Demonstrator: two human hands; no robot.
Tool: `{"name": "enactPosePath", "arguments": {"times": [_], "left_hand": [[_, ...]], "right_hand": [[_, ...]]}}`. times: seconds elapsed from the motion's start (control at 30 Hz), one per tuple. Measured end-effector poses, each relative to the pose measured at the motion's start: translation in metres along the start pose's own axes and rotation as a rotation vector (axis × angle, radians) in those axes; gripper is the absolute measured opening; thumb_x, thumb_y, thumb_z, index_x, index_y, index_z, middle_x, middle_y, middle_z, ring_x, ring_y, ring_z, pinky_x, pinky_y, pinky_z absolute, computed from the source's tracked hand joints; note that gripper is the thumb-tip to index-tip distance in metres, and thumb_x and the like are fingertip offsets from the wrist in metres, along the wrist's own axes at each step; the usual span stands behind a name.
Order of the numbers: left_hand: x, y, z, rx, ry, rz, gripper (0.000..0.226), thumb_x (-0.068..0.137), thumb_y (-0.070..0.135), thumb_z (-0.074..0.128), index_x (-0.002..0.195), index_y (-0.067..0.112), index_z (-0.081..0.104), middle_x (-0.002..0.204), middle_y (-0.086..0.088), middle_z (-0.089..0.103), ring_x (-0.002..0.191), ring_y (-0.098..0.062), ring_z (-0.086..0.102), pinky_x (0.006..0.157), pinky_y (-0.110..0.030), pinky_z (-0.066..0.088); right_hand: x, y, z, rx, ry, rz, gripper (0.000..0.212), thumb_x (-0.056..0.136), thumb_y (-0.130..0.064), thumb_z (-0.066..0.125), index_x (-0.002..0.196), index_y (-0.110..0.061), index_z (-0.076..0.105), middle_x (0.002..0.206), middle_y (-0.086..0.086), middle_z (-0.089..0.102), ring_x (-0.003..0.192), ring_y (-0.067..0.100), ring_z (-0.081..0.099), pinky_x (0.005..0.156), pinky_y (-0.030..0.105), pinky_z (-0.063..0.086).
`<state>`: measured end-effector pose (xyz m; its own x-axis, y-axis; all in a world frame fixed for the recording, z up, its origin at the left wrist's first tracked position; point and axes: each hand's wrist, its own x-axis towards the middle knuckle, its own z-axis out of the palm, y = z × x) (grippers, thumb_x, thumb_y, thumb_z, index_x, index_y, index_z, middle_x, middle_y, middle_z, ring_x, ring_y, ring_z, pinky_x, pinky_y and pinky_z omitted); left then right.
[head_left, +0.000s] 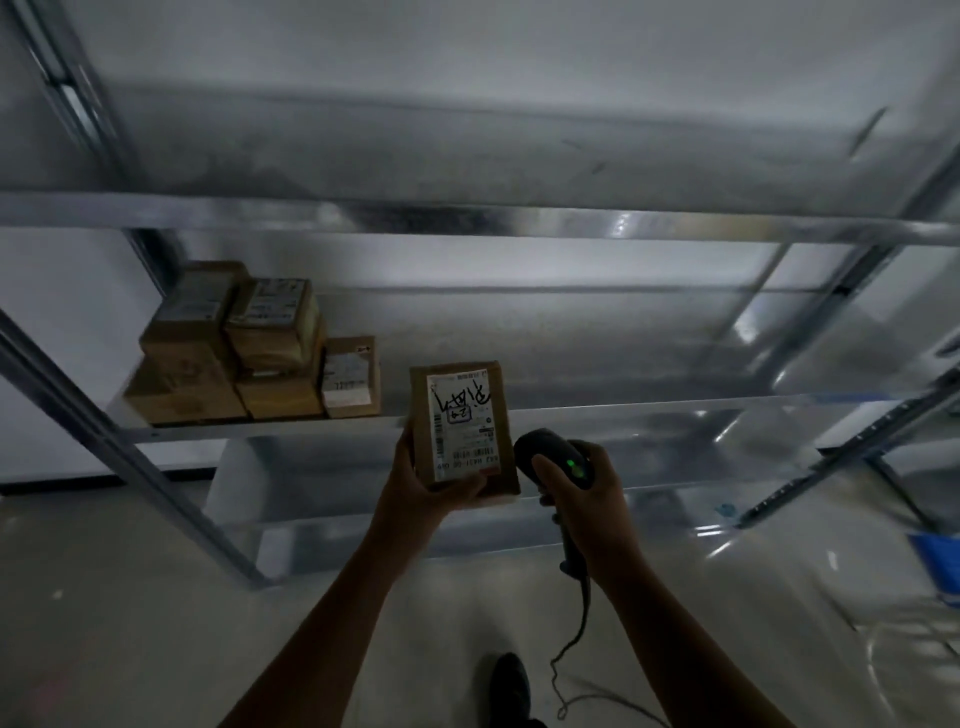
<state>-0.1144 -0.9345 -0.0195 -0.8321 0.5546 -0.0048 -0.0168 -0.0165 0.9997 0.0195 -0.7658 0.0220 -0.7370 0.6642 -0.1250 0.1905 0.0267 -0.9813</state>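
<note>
Dim storeroom, seen from my head camera looking down along both forearms. Nearest, at the bottom edge, one dark shoe (511, 680) stands on the pale floor (130, 597), and a thin cable (571, 644) trails down from the scanner.

In the middle, my left hand (421, 483) holds a small brown parcel (461, 431) upright from below. The thumb curls over its near face and the fingers wrap the left edge. A white label (460, 410) with black handwriting and barcodes faces me.

Just right of the parcel, my right hand (587, 493) grips a black handheld scanner (558, 457), fingers closed round its handle. A green light glows on its top. Its head sits close beside the parcel's near right corner. I cannot tell whether they touch.

Beyond, a metal shelf (675, 408) runs left to right. At its far left is a blurred stack of brown boxes (249, 348), well apart from the parcel.

I judge this is the scanning step. The next move calls for turning the scanner's head onto the barcode near the label's lower end, then setting the parcel on the shelf beside the stack.
</note>
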Motion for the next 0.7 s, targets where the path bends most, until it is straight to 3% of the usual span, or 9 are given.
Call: {"name": "enactPosePath", "arguments": {"times": [0.17, 0.3, 0.53, 0.63, 0.7], "left_hand": [[-0.003, 0.024, -0.010, 0.041, -0.009, 0.048, 0.103, 0.067, 0.021, 0.097, 0.152, 0.027, 0.039, 0.139, 0.006, 0.063, 0.129, -0.014, 0.062, 0.092, -0.037, 0.061], [-0.002, 0.046, -0.011, 0.117, 0.020, 0.130, 0.091, 0.067, 0.018, 0.096, 0.137, 0.044, 0.045, 0.132, 0.016, 0.062, 0.121, 0.000, 0.062, 0.082, -0.021, 0.060], [0.006, 0.051, -0.019, 0.236, 0.112, 0.227, 0.092, 0.066, 0.026, 0.097, 0.142, 0.032, 0.045, 0.129, 0.024, 0.059, 0.123, -0.005, 0.060, 0.081, -0.013, 0.058], [0.009, 0.052, -0.020, 0.284, 0.108, 0.290, 0.099, 0.065, 0.026, 0.098, 0.148, 0.020, 0.045, 0.136, 0.016, 0.060, 0.128, -0.006, 0.058, 0.084, -0.012, 0.056], [0.012, 0.049, -0.024, 0.328, 0.117, 0.297, 0.106, 0.063, 0.038, 0.098, 0.151, 0.019, 0.042, 0.141, 0.011, 0.059, 0.131, -0.008, 0.056, 0.087, -0.014, 0.056]], "right_hand": [[-0.017, -0.019, -0.003, 0.030, -0.001, -0.006, 0.038, 0.092, -0.034, 0.073, 0.123, -0.023, 0.056, 0.107, 0.007, 0.072, 0.084, 0.023, 0.074, 0.068, 0.029, 0.057], [-0.026, -0.032, -0.004, 0.041, 0.010, -0.066, 0.037, 0.091, -0.035, 0.074, 0.123, -0.025, 0.056, 0.105, 0.005, 0.073, 0.083, 0.022, 0.074, 0.070, 0.032, 0.059], [-0.048, -0.038, -0.003, 0.072, -0.047, -0.107, 0.042, 0.087, -0.037, 0.073, 0.123, -0.022, 0.058, 0.106, 0.007, 0.074, 0.083, 0.028, 0.074, 0.072, 0.037, 0.060], [-0.054, -0.036, -0.004, 0.068, -0.072, -0.104, 0.034, 0.093, -0.027, 0.071, 0.124, -0.020, 0.058, 0.106, 0.009, 0.073, 0.081, 0.027, 0.073, 0.070, 0.035, 0.059], [-0.056, -0.036, -0.003, 0.069, -0.088, -0.101, 0.033, 0.093, -0.025, 0.071, 0.124, -0.020, 0.058, 0.105, 0.010, 0.073, 0.079, 0.026, 0.072, 0.068, 0.034, 0.059]]}}
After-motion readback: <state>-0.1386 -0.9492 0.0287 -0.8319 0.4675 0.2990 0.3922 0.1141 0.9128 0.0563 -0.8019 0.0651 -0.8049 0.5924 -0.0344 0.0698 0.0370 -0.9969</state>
